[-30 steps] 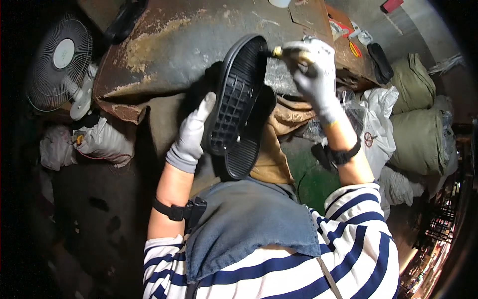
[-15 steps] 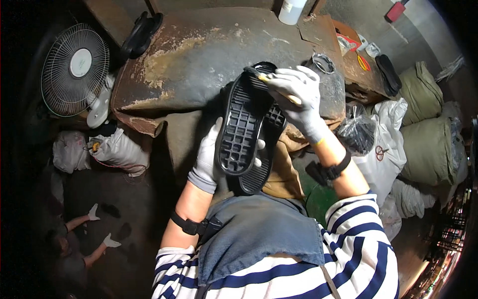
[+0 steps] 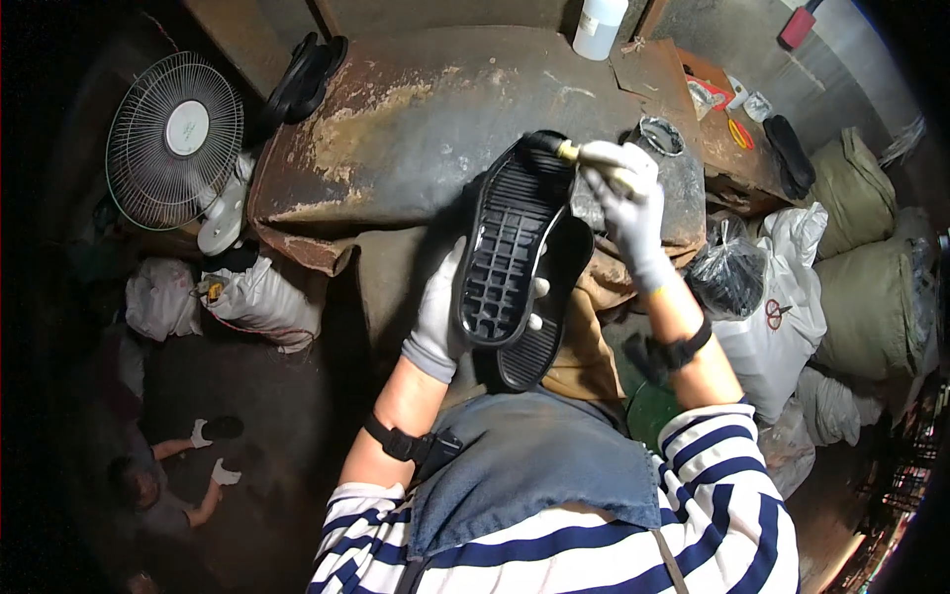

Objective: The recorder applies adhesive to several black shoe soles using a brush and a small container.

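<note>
1. Head view: a worn, scuffed table (image 3: pixel 445 84) fills the background, a fan (image 3: pixel 188 129) beside it.
2. The left hand's (image 3: pixel 440 302) fingers curl round a black sole (image 3: pixel 500 243), tilted between table and blue apron (image 3: pixel 534 465), a second sole (image 3: pixel 526 364) behind it.
3. The right hand's (image 3: pixel 627 186) fingers pinch a brush (image 3: pixel 567 150) at the far end; dark on dark, contact is uncertain.
4. Brushing seems in hand; another stroke would call for steady support.
</note>
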`<state>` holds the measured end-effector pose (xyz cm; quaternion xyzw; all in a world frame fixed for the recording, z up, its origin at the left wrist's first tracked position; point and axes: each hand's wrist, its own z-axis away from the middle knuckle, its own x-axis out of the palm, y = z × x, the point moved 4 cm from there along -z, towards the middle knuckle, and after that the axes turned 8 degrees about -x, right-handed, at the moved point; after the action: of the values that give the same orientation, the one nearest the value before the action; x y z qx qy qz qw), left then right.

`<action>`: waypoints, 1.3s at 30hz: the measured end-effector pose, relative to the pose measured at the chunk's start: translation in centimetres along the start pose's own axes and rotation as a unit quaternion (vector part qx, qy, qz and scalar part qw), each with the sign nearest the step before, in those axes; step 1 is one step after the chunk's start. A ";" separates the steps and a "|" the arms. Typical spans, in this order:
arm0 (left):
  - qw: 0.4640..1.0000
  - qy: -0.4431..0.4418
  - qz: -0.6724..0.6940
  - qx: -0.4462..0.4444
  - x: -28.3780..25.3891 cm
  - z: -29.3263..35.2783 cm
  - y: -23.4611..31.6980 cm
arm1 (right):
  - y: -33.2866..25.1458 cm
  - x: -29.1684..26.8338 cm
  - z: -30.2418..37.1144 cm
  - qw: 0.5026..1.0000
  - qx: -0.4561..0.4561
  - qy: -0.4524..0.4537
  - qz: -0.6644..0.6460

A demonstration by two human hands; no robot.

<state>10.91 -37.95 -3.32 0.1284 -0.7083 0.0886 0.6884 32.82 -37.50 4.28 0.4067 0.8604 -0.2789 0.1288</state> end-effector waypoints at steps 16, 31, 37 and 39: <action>0.993 0.043 0.038 0.102 -2.3 -0.2 2.4 | -9.3 2.8 2.6 0.963 -0.068 -0.165 -0.203; 0.976 0.007 -0.136 0.171 -0.9 3.7 9.1 | -9.3 0.6 4.7 0.972 0.038 -0.181 -0.147; 0.950 0.141 -0.181 0.213 -3.9 5.9 8.4 | -10.2 5.7 4.0 0.939 0.174 -0.210 -0.211; 0.868 0.243 -0.343 0.266 -3.4 6.7 6.6 | -9.5 5.2 3.7 0.914 0.284 -0.171 -0.234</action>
<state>2.60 -33.45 -6.59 0.5159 -0.3799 0.0599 0.7655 22.20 -41.29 2.48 0.1590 0.7801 -0.5993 0.0838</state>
